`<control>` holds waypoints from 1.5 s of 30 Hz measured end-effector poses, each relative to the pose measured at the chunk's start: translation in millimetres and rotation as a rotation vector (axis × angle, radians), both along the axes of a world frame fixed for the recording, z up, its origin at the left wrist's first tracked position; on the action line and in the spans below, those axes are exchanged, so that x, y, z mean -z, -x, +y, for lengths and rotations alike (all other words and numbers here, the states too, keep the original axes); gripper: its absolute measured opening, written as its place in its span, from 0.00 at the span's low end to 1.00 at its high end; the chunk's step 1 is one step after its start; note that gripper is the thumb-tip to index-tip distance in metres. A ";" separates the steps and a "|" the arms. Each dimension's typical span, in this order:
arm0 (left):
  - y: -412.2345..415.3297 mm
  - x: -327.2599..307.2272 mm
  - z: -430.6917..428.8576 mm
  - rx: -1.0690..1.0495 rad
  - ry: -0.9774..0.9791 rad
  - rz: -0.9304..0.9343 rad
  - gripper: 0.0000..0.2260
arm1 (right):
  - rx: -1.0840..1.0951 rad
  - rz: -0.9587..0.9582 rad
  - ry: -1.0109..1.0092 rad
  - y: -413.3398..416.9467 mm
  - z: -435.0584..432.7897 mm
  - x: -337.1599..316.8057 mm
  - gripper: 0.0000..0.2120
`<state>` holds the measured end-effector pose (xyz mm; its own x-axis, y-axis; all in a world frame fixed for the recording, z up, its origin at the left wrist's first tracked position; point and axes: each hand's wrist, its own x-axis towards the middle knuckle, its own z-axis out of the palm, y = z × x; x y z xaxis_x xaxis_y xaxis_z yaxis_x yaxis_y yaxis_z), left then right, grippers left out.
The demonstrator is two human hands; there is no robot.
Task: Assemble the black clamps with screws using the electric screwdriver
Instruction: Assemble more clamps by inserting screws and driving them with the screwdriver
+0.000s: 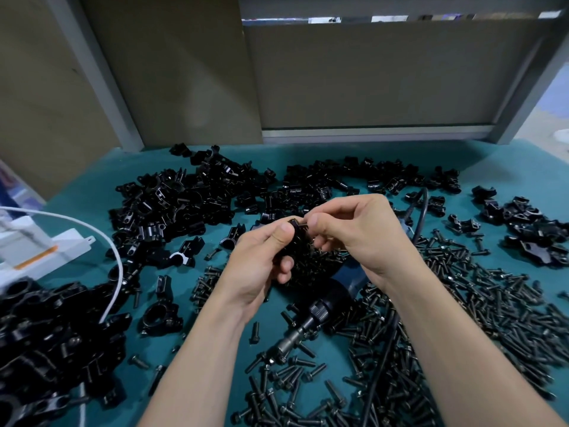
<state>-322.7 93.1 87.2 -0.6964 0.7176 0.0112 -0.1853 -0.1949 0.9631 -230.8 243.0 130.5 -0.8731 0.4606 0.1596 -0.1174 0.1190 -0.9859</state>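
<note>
Above the middle of the teal mat point(92, 186), both hands meet round one black clamp point(297, 238). The left hand point(261, 260) grips it from the side, thumb laid over its upper face and the other fingers curled beneath. The right hand point(360, 232) has its thumb and forefinger pinched together at the clamp's top edge, the remaining fingers bent loosely behind; whether a screw sits between those fingertips cannot be told. Directly under the hands the electric screwdriver point(323, 303) lies flat on the mat, untouched, its bit end toward the near left and its blue body partly hidden by the right wrist. Loose screws point(462, 303) spread thickly across the right and near side of the mat, some touching the tool, and a black cable point(385, 359) runs through them. Heaps of clamps point(184, 195) lie along the far side, with more at the near left and far right. A white power strip point(46, 251) sits at the left edge, its white cable point(117, 266) curving over the mat.
</note>
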 end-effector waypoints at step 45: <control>-4.3 13.0 12.5 -0.180 0.077 0.289 0.17 | 0.083 -0.383 -0.628 2.9 -6.8 -7.0 0.09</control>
